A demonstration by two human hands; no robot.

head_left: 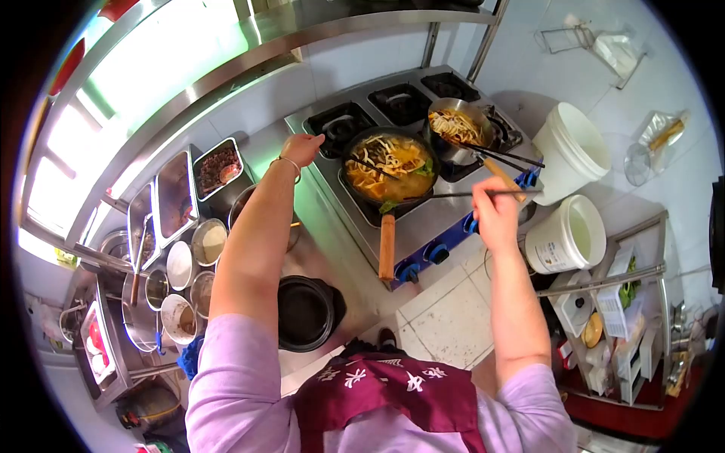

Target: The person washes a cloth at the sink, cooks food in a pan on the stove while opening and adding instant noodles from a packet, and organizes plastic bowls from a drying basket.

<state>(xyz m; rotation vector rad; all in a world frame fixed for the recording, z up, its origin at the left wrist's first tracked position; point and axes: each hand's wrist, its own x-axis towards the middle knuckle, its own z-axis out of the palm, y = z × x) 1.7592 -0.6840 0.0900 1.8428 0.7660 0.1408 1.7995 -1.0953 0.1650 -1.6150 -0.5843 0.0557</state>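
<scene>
My right hand (495, 213) is closed around a long dark chopstick (461, 195), whose far end reaches the near right rim of a black pan (385, 205). Noodles, greens and yellow-brown broth (393, 162) fill this pan, and another dark stick (374, 167) lies across the food. Its wooden handle (387, 248) points toward me. My left hand (303, 149) hovers left of the pan, fingers drawn together; what they hold, if anything, is too small to tell. Behind and to the right, a steel pan (459, 121) holds noodles, with dark chopsticks (506, 157) over its handle.
Several burners are on the steel stove (310, 162). At left stand trays of ingredients (219, 170) and several bowls (209, 241). A black pot (306, 313) sits near my left arm. White buckets (563, 245) and a shelf rack (604, 283) stand at right.
</scene>
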